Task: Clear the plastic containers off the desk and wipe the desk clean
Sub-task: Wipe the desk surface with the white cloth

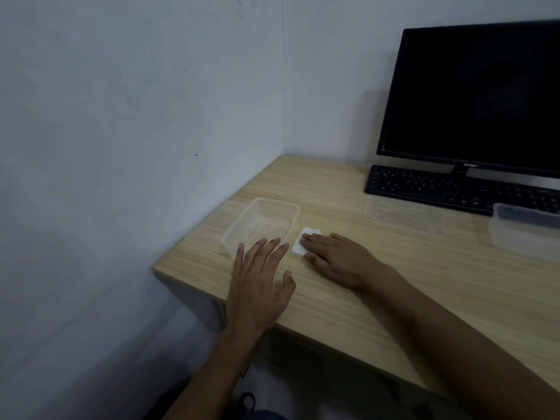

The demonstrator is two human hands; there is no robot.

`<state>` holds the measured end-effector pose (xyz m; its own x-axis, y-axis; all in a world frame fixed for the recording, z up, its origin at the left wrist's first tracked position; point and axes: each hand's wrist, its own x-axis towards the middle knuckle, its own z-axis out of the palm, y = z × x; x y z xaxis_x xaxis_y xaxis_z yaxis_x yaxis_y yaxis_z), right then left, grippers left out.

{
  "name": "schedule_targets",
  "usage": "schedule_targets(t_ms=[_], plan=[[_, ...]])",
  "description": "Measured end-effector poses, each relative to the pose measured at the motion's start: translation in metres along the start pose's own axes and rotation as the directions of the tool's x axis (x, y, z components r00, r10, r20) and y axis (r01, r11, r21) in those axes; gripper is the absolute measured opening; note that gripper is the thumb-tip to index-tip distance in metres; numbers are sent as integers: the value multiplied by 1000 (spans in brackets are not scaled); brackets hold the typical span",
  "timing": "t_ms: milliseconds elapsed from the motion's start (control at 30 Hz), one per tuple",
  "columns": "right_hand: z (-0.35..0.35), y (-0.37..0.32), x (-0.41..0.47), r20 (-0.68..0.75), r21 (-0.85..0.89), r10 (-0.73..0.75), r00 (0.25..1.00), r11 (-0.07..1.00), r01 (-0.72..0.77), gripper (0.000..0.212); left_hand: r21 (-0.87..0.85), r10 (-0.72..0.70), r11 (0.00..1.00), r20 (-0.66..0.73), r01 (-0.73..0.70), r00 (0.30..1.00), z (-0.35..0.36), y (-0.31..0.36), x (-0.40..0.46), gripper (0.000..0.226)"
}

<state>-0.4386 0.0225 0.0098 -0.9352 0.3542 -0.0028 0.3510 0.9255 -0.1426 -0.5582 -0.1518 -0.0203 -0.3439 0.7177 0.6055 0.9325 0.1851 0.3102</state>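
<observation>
Your right hand [336,259] presses a tissue [304,242] flat on the desk [424,277]; your left hand [260,280], fingers spread and empty, nears 1 tub [262,222]; another tub [527,231] and 2 lids [400,215] remain; wiping looks barely begun.

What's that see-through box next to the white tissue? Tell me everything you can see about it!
The clear rectangular plastic container is an open tub with rounded corners, a thin rim and no lid on. It looks empty. It stands upright near the left corner of the light wooden desk, seemingly on a flat clear plastic lid. The left hand reaches over its near edge with spread fingers; actual touch is unclear. The folded white tissue lies just right of it, under the right hand.
</observation>
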Motion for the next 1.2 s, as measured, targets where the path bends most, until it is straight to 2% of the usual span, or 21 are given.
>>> schedule_targets(t_ms=[467, 800, 1200], plan=[[-4, 19, 25, -24, 58, -64, 998, 996, 65, 46, -7, 13, 1000, -12, -13, 1000, 1, -1, 0, 48], [-7, -10, 12, -25, -13, -137, 990, 990, 137, 47, 20, 6, 1000, 13, -6, 1000, 4, -3, 0, 50], [-2, -44, -23, -55, -17, -199, 978, 980, 198, 69, 16, 11, 1000, -4, -11, 1000, 3, -3, -1, 49]])
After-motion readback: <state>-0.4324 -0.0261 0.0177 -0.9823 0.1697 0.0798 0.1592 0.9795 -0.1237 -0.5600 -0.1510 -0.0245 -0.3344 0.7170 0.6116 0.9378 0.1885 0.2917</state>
